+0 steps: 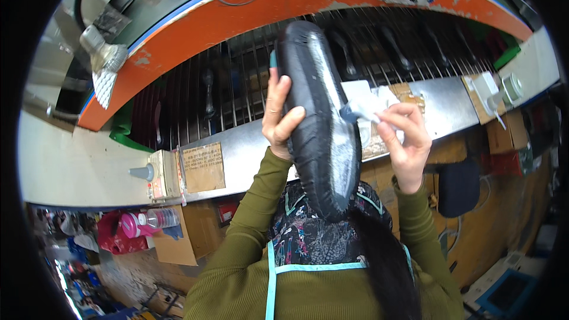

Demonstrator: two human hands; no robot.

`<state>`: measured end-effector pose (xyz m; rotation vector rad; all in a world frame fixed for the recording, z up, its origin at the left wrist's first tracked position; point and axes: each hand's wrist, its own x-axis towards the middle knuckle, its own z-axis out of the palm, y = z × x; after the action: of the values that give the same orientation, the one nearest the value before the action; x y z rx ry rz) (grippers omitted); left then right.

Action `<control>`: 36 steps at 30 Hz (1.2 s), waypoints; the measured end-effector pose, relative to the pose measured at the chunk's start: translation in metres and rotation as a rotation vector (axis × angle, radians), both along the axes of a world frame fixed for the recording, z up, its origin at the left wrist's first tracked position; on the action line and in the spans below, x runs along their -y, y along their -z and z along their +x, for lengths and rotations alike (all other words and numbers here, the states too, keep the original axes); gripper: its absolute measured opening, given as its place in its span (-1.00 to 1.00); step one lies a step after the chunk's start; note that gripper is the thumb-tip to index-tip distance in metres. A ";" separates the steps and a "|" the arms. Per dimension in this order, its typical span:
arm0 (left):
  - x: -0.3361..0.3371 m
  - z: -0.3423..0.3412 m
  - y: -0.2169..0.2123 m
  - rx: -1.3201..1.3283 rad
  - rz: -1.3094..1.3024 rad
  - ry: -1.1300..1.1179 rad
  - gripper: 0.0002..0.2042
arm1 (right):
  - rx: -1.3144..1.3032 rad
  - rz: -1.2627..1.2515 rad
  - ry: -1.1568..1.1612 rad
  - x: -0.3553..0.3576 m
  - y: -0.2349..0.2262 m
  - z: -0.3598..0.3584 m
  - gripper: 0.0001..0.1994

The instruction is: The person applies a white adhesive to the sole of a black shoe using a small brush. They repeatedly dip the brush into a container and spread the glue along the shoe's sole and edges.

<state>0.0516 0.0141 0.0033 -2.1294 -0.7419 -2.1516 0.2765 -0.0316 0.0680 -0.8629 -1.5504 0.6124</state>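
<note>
Left hand [281, 120]: raised, fingers curled round edge of black shoe sole [320, 118], thumb across its face; grip closed. Sole upright at frame centre, toe toward 12 o'clock, whitish smear down its right side.
Right hand [403, 139]: at 3 o'clock of sole, fingers pinched on white cloth [370, 104], cloth tip touching sole.
Forearms in olive sleeves [255, 201].
Behind: wire rack [237, 83] under orange rim [195, 29], metal ledge [249, 154], pink-capped bottle [148, 220] at 8 o'clock.

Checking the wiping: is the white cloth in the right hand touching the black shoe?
Touching. In the head view the white cloth, pinched in the right hand, meets the edge of the black shoe, which the left hand grips.
</note>
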 end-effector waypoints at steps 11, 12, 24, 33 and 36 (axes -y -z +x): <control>0.029 0.000 -0.021 -0.070 -0.234 0.030 -0.64 | -0.008 -0.002 -0.049 -0.035 -0.010 -0.027 -0.84; 0.030 -0.001 -0.022 -0.066 -0.251 0.042 -0.64 | 0.000 0.002 -0.043 -0.039 -0.014 -0.029 -0.84; 0.039 -0.014 -0.030 -0.070 -0.372 0.106 -0.65 | 0.093 0.337 0.099 -0.077 -0.041 -0.040 -0.81; 0.032 -0.015 -0.036 -0.156 -0.218 0.046 -0.65 | 0.117 0.222 -0.095 -0.074 -0.037 -0.022 -0.84; 0.028 -0.014 -0.035 -0.180 -0.120 0.003 -0.64 | 0.162 0.229 -0.097 -0.072 -0.033 -0.018 -0.83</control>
<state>0.0372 -0.0137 0.0386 -2.3438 -0.8713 -1.9285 0.2589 0.0401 0.1006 -0.6793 -1.7784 0.4311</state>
